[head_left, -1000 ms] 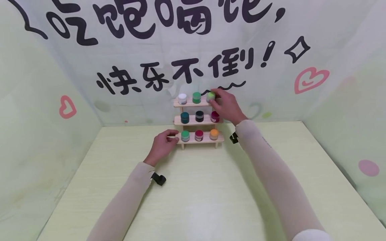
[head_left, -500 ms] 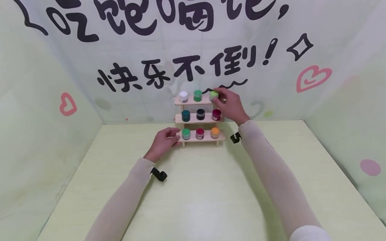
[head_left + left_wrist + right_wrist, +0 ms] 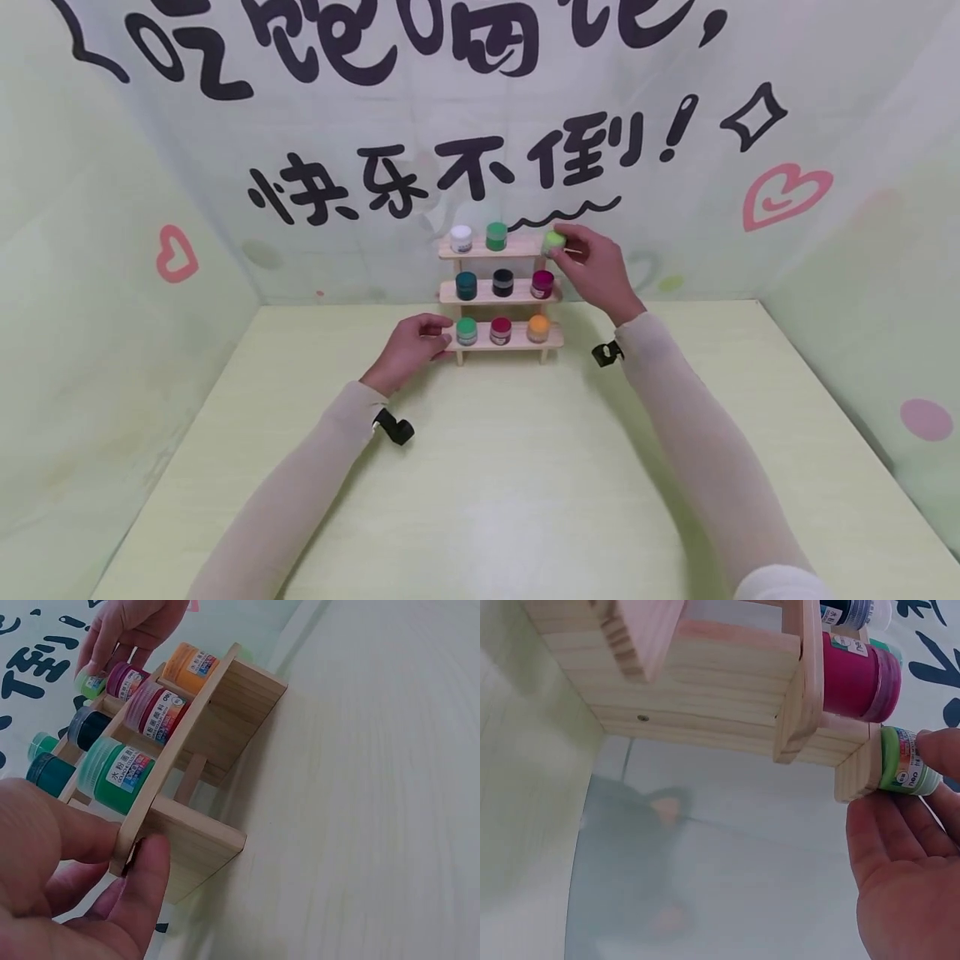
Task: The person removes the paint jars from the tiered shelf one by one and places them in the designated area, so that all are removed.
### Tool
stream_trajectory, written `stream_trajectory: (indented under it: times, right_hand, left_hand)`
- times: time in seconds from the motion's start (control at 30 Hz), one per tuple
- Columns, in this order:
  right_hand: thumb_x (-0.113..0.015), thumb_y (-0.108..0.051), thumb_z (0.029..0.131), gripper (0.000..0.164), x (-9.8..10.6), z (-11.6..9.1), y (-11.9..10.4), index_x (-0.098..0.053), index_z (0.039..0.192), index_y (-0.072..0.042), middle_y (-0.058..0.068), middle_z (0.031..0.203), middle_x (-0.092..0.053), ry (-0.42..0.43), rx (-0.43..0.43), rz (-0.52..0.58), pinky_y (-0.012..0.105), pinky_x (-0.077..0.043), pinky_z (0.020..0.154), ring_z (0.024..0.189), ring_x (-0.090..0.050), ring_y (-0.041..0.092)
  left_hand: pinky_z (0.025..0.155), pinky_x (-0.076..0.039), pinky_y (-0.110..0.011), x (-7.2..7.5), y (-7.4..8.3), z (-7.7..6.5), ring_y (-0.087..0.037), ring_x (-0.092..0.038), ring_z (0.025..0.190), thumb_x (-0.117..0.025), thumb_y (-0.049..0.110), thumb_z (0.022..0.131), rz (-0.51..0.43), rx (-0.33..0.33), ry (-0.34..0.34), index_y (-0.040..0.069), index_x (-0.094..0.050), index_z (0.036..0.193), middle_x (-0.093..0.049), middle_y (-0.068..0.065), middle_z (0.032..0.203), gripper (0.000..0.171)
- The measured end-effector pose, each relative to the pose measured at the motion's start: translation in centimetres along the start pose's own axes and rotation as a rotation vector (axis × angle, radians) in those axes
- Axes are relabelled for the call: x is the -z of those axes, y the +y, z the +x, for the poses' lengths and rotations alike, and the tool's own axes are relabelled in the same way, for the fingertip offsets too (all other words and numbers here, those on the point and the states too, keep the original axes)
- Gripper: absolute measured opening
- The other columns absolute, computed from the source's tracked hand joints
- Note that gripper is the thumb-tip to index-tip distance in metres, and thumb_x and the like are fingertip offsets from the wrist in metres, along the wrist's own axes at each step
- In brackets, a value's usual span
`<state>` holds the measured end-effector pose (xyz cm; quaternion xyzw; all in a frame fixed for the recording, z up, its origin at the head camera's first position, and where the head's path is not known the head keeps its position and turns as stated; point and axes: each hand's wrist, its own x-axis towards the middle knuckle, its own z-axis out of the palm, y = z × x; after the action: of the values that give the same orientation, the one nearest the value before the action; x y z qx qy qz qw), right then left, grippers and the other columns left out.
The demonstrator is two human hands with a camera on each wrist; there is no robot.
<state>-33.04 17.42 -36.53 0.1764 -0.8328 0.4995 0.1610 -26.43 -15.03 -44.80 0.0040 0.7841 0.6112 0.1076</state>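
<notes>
A three-tier wooden rack [image 3: 510, 343] carries small paint jars against the back wall. My right hand [image 3: 597, 267] holds a light green paint jar [image 3: 904, 759] between thumb and fingers at the right end of the top tier. The jar's base is against or very near the board. With thumb and finger, my left hand [image 3: 90, 877] pinches the left end of the bottom board. Other jars stand in rows: white [image 3: 461, 240] and green [image 3: 497, 237] on top, teal [image 3: 466, 286], black [image 3: 502, 283] and magenta [image 3: 542, 284] in the middle, green [image 3: 116, 776], red [image 3: 157, 712] and orange [image 3: 190, 669] below.
The rack stands on a pale wooden table [image 3: 480, 467]. Behind it hangs a printed cloth wall [image 3: 360, 267] with dark lettering, and similar walls [image 3: 847, 333] close off both sides. A black wrist mount [image 3: 394, 427] sits at each cuff.
My right hand has moved right with the light green jar, widening the gap to the green jar beside it. The left hand stays at the bottom board's end. The head view shifts slightly.
</notes>
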Motion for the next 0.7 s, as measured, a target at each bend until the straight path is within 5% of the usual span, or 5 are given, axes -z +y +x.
stream_trajectory:
  times: [0.27, 0.7]
  right_hand:
    - [-0.073, -0.016, 0.101, 0.044, 1.0, -1.0, 0.8, -0.063, 0.142, -0.003, 0.018, 0.139, -0.067, -0.003, -0.037, 0.06, 0.025, -0.059, 0.103, 0.126, -0.067, 0.03]
    - [-0.073, -0.008, 0.1, 0.046, 2.7, -3.2, 1.4, -0.061, 0.142, 0.004, 0.021, 0.136, -0.067, -0.051, -0.033, 0.011, 0.024, -0.059, 0.1, 0.121, -0.068, 0.032]
  left_hand:
    - [0.095, -0.065, -0.032, 0.6, -0.5, 0.4, -0.024, -0.062, 0.108, -0.066, 0.009, 0.104, -0.003, -0.002, -0.023, 0.005, -0.064, 0.139, -0.059, -0.015, 0.125, 0.035]
    - [0.098, -0.064, -0.037, 0.4, 0.0, 0.1, -0.025, -0.063, 0.109, -0.066, 0.007, 0.103, 0.005, -0.002, -0.023, 0.004, -0.063, 0.138, -0.06, -0.017, 0.127, 0.035]
